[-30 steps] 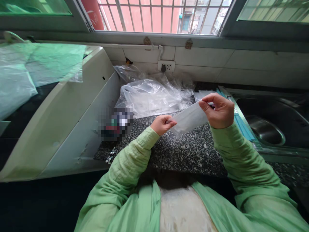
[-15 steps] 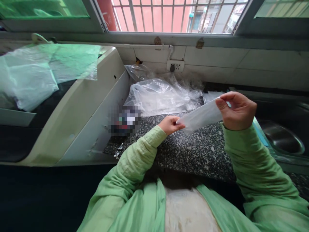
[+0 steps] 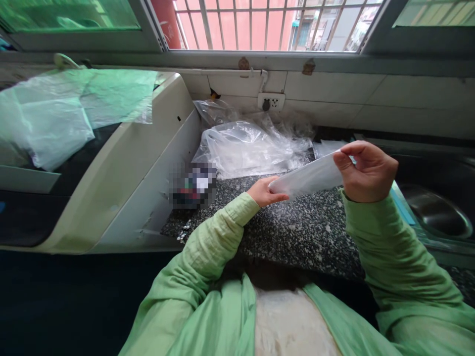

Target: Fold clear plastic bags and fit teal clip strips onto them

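Between my two hands a whitish, translucent plastic bag (image 3: 309, 178), folded into a long strip, is held stretched above the speckled countertop (image 3: 297, 232). My left hand (image 3: 264, 192) is closed on its lower left end, thumb along the near edge. At the upper right end, my right hand (image 3: 368, 170) pinches a corner between thumb and forefinger. The strip slants up toward the right. Behind it, a heap of clear plastic bags (image 3: 248, 146) lies on the counter against the tiled wall.
A beige, sloped machine (image 3: 148, 133) stands at the left with plastic sheets (image 3: 55, 123) on top. Beside it sits a pixelated object (image 3: 195, 185), with small shiny bits (image 3: 184, 231) near it. A metal sink (image 3: 434, 210) is at the right. A wall socket (image 3: 271, 101) is behind.
The view has shifted very slightly. My left thumb has slid a little along the strip's near edge, and the strip looks flatter and tighter. Both hands keep their hold.
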The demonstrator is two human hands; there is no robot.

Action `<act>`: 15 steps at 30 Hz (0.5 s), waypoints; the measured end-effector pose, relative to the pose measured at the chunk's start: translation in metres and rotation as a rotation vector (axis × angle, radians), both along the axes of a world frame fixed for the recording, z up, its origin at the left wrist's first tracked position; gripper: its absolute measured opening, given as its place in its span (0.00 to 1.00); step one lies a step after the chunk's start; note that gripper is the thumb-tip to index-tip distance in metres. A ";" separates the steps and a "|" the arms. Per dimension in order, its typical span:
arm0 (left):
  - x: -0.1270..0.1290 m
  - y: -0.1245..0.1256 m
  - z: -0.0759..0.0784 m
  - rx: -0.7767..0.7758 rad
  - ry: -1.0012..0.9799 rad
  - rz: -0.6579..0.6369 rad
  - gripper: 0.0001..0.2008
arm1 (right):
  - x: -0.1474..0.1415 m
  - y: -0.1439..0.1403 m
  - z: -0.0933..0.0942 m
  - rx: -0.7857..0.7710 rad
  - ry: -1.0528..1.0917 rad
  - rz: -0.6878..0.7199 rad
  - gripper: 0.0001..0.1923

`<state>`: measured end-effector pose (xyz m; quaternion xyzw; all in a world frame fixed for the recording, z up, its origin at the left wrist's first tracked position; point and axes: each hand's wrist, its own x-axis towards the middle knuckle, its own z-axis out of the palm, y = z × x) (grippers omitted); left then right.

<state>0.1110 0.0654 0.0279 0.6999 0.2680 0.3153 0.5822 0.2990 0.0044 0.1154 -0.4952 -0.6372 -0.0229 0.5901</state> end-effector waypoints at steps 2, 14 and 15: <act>0.001 0.000 -0.003 0.012 0.016 0.001 0.24 | -0.001 0.000 0.001 0.004 -0.002 -0.014 0.03; -0.001 0.003 -0.005 0.086 0.153 -0.046 0.21 | 0.001 0.001 0.001 0.037 -0.031 -0.011 0.03; -0.002 0.004 -0.005 0.073 0.171 -0.070 0.21 | 0.001 0.001 0.001 0.035 -0.041 -0.013 0.03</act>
